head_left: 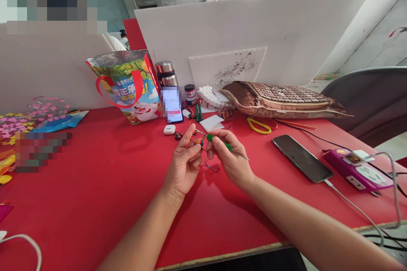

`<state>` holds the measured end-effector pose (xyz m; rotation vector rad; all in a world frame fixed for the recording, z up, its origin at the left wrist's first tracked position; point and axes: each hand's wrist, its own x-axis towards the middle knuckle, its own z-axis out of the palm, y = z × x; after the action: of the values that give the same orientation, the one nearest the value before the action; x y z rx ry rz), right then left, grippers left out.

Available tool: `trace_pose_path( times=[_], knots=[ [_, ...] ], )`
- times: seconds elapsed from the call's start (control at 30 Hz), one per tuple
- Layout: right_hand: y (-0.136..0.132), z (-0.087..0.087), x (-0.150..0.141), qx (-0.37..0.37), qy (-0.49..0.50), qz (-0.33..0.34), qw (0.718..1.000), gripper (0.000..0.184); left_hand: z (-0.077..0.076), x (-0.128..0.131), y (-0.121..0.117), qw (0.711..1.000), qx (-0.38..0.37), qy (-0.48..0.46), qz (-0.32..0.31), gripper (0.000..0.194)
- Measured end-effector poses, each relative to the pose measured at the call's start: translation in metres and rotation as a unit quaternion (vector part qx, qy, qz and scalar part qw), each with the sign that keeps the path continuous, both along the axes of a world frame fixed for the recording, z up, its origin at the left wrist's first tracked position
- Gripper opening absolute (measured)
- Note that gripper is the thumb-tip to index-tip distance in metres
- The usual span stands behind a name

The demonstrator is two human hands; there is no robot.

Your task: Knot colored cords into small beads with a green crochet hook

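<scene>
Left hand (pixel 182 167): thumb and fingers closed on a small orange and blue yarn piece (pixel 199 142), held above the red table (pixel 121 203); index finger raised, an orange strand beside it. Right hand (pixel 233 159): closed on a green-handled hook (pixel 210 137), thumb against the grip, slim metal tip pointing toward the left index finger (whether the tip touches the yarn piece is too small to tell). Dark yarn (pixel 215 169): one thin loop, hanging between the hands. Beyond the hands: folded white paper (pixel 212 123), multicoloured yarn ball (pixel 225 113), small white case (pixel 169 129), upright lit phone (pixel 171 103). At right: dark-screened phone (pixel 302 158), white cable attached; purple power strip (pixel 358 173).
</scene>
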<state>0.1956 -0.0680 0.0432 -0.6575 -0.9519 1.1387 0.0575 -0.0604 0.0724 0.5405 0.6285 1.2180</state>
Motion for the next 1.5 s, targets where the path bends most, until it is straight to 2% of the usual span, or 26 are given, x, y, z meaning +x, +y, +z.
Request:
trace_pose_path(
  times=[0.17, 0.3, 0.4, 1.0, 1.5],
  knots=[
    [0.003, 0.005, 0.006, -0.051, 0.063, 0.055, 0.995, 0.034, 0.0, -0.002, 0.002, 1.0, -0.01, 0.011, -0.013, 0.079],
    [0.007, 0.011, 0.019, -0.079, 0.07, 0.1, 0.989, 0.033, 0.003, -0.006, 0.004, 0.999, 0.013, 0.036, -0.022, 0.058],
    [0.009, 0.012, 0.024, -0.098, 0.071, 0.126, 0.985, 0.033, 0.003, -0.009, 0.005, 0.998, 0.025, 0.052, -0.031, 0.05],
    [0.007, 0.012, 0.021, -0.115, 0.058, 0.148, 0.98, 0.034, -0.003, -0.008, 0.007, 0.996, 0.032, 0.08, -0.023, 0.043],
    [0.01, 0.013, 0.026, -0.124, 0.069, 0.142, 0.98, 0.035, 0.003, -0.01, 0.004, 0.989, 0.059, 0.135, -0.006, 0.047]
  ],
)
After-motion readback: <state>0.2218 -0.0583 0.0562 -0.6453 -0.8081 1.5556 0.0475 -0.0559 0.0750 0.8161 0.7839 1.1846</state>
